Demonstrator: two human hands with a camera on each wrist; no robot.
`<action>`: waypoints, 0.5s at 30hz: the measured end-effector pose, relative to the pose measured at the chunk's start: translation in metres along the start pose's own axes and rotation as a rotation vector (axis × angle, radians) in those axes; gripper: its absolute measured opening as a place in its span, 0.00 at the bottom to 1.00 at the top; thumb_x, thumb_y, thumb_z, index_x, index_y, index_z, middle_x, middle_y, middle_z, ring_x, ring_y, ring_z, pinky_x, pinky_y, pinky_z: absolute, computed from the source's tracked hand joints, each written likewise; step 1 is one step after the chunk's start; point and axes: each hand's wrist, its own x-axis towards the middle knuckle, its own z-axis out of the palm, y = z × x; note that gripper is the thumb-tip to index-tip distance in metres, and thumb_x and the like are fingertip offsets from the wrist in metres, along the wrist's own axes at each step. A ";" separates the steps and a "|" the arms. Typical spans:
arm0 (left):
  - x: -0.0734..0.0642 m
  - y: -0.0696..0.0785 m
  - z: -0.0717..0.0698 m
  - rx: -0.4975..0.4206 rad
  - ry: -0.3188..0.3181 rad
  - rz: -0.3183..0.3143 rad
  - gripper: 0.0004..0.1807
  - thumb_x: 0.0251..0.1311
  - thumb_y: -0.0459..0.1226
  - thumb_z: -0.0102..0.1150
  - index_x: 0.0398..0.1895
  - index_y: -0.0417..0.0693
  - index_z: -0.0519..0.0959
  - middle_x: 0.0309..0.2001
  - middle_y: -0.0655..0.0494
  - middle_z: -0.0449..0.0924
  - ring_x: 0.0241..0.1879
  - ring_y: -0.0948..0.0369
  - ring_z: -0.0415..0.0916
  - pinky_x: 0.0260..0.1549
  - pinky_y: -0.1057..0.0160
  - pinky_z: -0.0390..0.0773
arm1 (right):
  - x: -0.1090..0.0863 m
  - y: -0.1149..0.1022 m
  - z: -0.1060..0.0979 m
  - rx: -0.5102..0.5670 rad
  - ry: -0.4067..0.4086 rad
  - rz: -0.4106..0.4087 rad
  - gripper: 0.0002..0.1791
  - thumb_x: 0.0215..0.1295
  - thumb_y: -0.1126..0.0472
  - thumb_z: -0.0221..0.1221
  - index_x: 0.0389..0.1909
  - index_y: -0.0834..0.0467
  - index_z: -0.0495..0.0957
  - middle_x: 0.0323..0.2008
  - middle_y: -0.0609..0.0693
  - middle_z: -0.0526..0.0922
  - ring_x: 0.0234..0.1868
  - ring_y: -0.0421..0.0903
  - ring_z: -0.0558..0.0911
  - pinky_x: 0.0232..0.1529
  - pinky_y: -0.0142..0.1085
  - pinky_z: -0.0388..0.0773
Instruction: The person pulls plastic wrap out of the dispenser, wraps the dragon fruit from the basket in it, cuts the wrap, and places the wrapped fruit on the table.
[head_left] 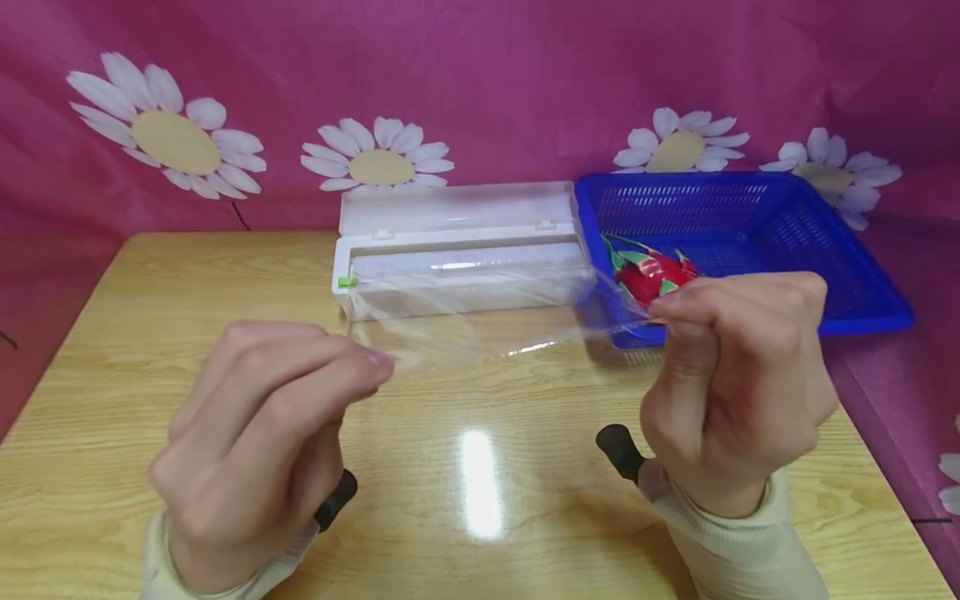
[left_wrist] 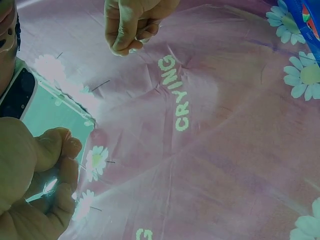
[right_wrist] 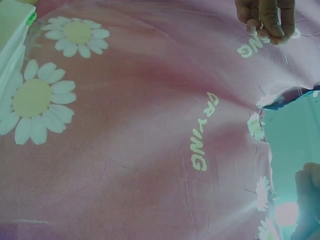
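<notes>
A clear sheet of cling film (head_left: 465,333) stretches from a white dispenser box (head_left: 457,296) toward me in the head view. My left hand (head_left: 262,442) pinches its left corner between thumb and fingertips. The right hand (head_left: 742,383) pinches the right corner, in front of the blue basket. Inside the box, whose lid (head_left: 457,208) stands raised at the back, lies the film roll (head_left: 465,257). A small green slider (head_left: 347,282) sits at the box's left end. Both wrist views show the hands with fingers bent against the thumb.
A blue plastic basket (head_left: 862,292) stands right of the box, holding a red and green dragon fruit (head_left: 656,275). Both rest on a wooden table (head_left: 480,417). Behind rises a pink cloth (head_left: 525,83) with white daisies.
</notes>
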 end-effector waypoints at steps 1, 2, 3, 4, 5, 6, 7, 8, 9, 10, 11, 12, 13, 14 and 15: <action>-0.001 0.000 0.000 -0.003 -0.003 -0.001 0.10 0.49 0.19 0.71 0.33 0.39 0.89 0.32 0.43 0.89 0.30 0.46 0.82 0.36 0.52 0.85 | 0.000 0.000 0.000 0.001 -0.004 0.003 0.18 0.63 0.60 0.70 0.22 0.69 0.79 0.19 0.61 0.81 0.23 0.58 0.74 0.38 0.46 0.68; -0.002 -0.001 0.000 -0.005 -0.003 -0.001 0.11 0.49 0.19 0.71 0.33 0.39 0.89 0.32 0.43 0.89 0.30 0.46 0.82 0.36 0.52 0.85 | 0.000 0.001 0.000 0.004 -0.007 0.007 0.18 0.63 0.59 0.70 0.22 0.69 0.79 0.19 0.61 0.81 0.23 0.58 0.74 0.38 0.46 0.68; -0.003 -0.002 -0.001 -0.007 -0.004 -0.003 0.11 0.48 0.19 0.71 0.33 0.39 0.89 0.32 0.43 0.89 0.30 0.46 0.82 0.37 0.52 0.85 | 0.000 0.001 0.000 0.004 -0.012 0.011 0.18 0.63 0.59 0.70 0.22 0.69 0.79 0.19 0.61 0.80 0.23 0.58 0.74 0.38 0.46 0.68; -0.004 -0.003 -0.001 -0.010 -0.005 -0.004 0.11 0.48 0.19 0.71 0.32 0.39 0.89 0.32 0.43 0.89 0.30 0.45 0.82 0.36 0.51 0.85 | 0.000 0.001 0.000 0.005 -0.019 0.014 0.18 0.63 0.59 0.70 0.22 0.69 0.80 0.19 0.61 0.80 0.23 0.58 0.74 0.39 0.46 0.68; -0.004 -0.004 -0.002 -0.016 -0.010 -0.006 0.11 0.48 0.19 0.70 0.33 0.39 0.89 0.33 0.43 0.89 0.30 0.45 0.83 0.37 0.51 0.86 | 0.000 0.002 0.000 0.006 -0.026 0.018 0.18 0.63 0.59 0.70 0.22 0.69 0.80 0.19 0.61 0.81 0.23 0.57 0.74 0.39 0.46 0.68; -0.005 -0.004 -0.002 -0.018 -0.011 -0.008 0.11 0.48 0.19 0.71 0.33 0.38 0.89 0.33 0.43 0.89 0.31 0.45 0.83 0.37 0.51 0.86 | -0.001 0.002 0.000 0.003 -0.036 0.022 0.18 0.63 0.59 0.70 0.23 0.69 0.80 0.19 0.60 0.81 0.23 0.57 0.74 0.40 0.46 0.68; -0.004 -0.004 -0.002 -0.018 -0.013 -0.010 0.11 0.48 0.19 0.71 0.33 0.38 0.89 0.33 0.43 0.89 0.31 0.45 0.83 0.38 0.51 0.86 | -0.001 0.002 0.000 0.001 -0.049 0.024 0.17 0.63 0.59 0.70 0.23 0.68 0.81 0.19 0.61 0.80 0.23 0.57 0.74 0.40 0.46 0.68; -0.004 -0.004 -0.002 -0.016 -0.016 -0.014 0.11 0.48 0.18 0.70 0.33 0.38 0.89 0.33 0.43 0.89 0.31 0.45 0.83 0.37 0.51 0.86 | 0.000 0.002 0.000 -0.002 -0.062 0.029 0.16 0.63 0.59 0.70 0.24 0.68 0.81 0.19 0.61 0.80 0.23 0.58 0.74 0.40 0.47 0.68; -0.002 -0.003 -0.002 -0.016 -0.026 -0.019 0.11 0.49 0.19 0.70 0.34 0.39 0.89 0.33 0.43 0.89 0.31 0.46 0.83 0.37 0.52 0.86 | 0.000 0.002 0.000 -0.008 -0.077 0.033 0.15 0.63 0.60 0.70 0.24 0.68 0.82 0.19 0.61 0.81 0.24 0.58 0.74 0.39 0.46 0.68; 0.001 -0.002 -0.001 -0.015 -0.039 -0.024 0.11 0.49 0.19 0.70 0.34 0.39 0.89 0.33 0.43 0.89 0.31 0.46 0.83 0.38 0.53 0.86 | 0.000 0.002 0.000 -0.013 -0.092 0.037 0.15 0.64 0.60 0.69 0.25 0.67 0.82 0.19 0.61 0.80 0.24 0.58 0.74 0.39 0.46 0.68; 0.005 0.000 0.000 -0.016 -0.055 -0.029 0.11 0.50 0.19 0.70 0.35 0.39 0.89 0.34 0.44 0.89 0.32 0.47 0.83 0.38 0.55 0.86 | 0.001 0.002 0.000 -0.020 -0.105 0.041 0.14 0.64 0.61 0.69 0.25 0.67 0.82 0.19 0.61 0.80 0.24 0.57 0.74 0.39 0.46 0.68; 0.007 0.002 0.002 -0.013 -0.065 -0.032 0.11 0.50 0.19 0.70 0.35 0.39 0.89 0.33 0.44 0.89 0.31 0.47 0.83 0.37 0.56 0.85 | 0.002 0.001 0.001 -0.026 -0.117 0.045 0.14 0.65 0.61 0.69 0.25 0.67 0.83 0.19 0.61 0.80 0.24 0.58 0.74 0.39 0.46 0.68; 0.011 0.003 0.002 -0.011 -0.085 -0.040 0.11 0.50 0.20 0.70 0.36 0.39 0.89 0.34 0.45 0.89 0.31 0.48 0.82 0.38 0.57 0.85 | 0.003 0.000 0.001 -0.025 -0.132 0.050 0.13 0.65 0.61 0.68 0.26 0.67 0.83 0.19 0.62 0.80 0.25 0.58 0.74 0.39 0.46 0.68; 0.015 0.004 0.003 -0.012 -0.102 -0.045 0.11 0.50 0.20 0.71 0.36 0.39 0.89 0.34 0.45 0.89 0.31 0.49 0.82 0.38 0.58 0.85 | 0.003 -0.001 0.002 -0.024 -0.144 0.056 0.14 0.66 0.60 0.68 0.26 0.67 0.83 0.19 0.61 0.80 0.25 0.58 0.74 0.39 0.45 0.67; 0.018 0.006 0.004 -0.011 -0.119 -0.050 0.12 0.50 0.20 0.71 0.37 0.39 0.89 0.35 0.45 0.89 0.31 0.49 0.82 0.38 0.59 0.84 | 0.004 -0.002 0.002 -0.024 -0.155 0.059 0.14 0.66 0.60 0.67 0.26 0.67 0.83 0.19 0.61 0.80 0.25 0.58 0.73 0.39 0.45 0.67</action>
